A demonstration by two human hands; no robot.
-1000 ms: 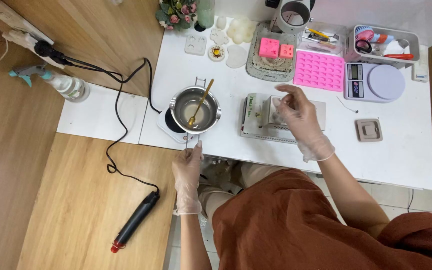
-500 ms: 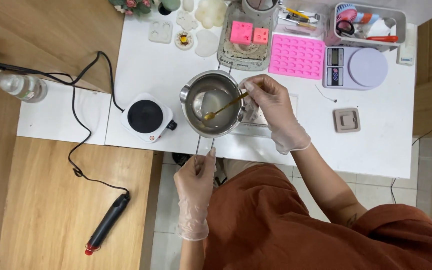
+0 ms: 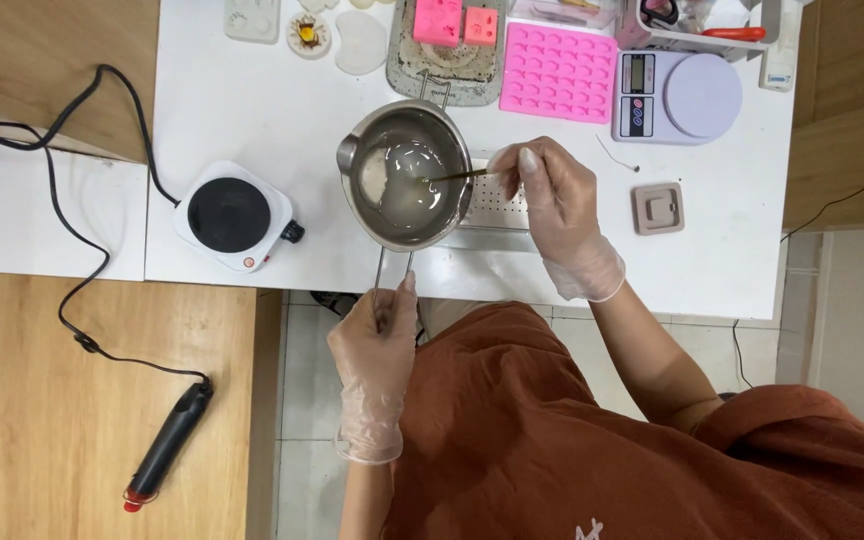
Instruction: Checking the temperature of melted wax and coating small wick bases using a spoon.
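My left hand [image 3: 377, 350], in a clear glove, grips the wire handle of a small steel melting pot [image 3: 407, 175] and holds it above the white table, tilted a little. Pale liquid with a whitish lump lies in the pot. My right hand [image 3: 552, 205], also gloved, pinches the end of a gold spoon [image 3: 452, 177] whose bowl dips into the liquid. Under the pot and my right hand lies a white box-like mould [image 3: 492, 215], mostly hidden.
A small white hot plate [image 3: 232, 215] with a black top stands left of the pot, its cord running off left. Pink silicone moulds [image 3: 560, 72], a digital scale [image 3: 677, 95] and a small square tan holder [image 3: 658, 209] lie behind and right. A black heat tool [image 3: 167, 445] rests on the wooden surface.
The pot was lifted off the hot plate and carried right over the white box. My right hand took hold of the spoon. The view has shifted so everything sits further left and up.
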